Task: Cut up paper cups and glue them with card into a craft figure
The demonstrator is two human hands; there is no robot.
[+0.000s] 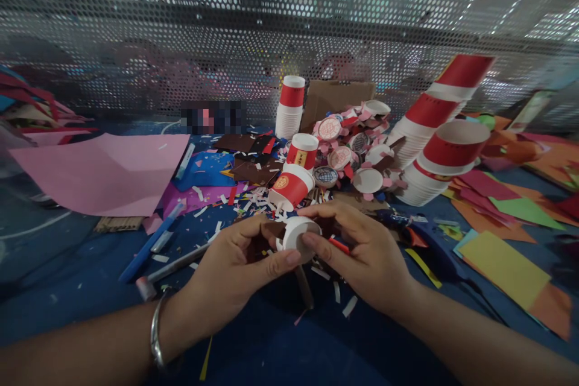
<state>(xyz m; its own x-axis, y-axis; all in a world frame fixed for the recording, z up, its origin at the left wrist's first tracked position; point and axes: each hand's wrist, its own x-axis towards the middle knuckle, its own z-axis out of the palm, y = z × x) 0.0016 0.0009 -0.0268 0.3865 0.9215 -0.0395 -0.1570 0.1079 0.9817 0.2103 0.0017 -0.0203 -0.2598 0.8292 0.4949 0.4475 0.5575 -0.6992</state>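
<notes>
Between my two hands is a white round paper-cup base [294, 234], its flat face turned toward me. My left hand [228, 268] grips its left side, thumb along the lower edge, with a small brown paper piece [272, 230] by the fingers. My right hand [364, 250] is closed on the right side, thumb on the face and fingers over the top rim. Just behind, a red-and-white paper cup [289, 188] lies tilted, with another cup [304, 151] behind it. A pile of cup bases with pink paper tabs [341, 158] sits beyond my right hand.
Tall cup stacks [429, 157] lean at the right; another stack [290, 105] stands behind. A dark blue glue gun [434, 253] with a cord and coloured paper sheets [504, 265] lie right. Pink paper [104, 172] and a blue stick [151, 244] lie left. Perforated metal [217, 66] backs the table.
</notes>
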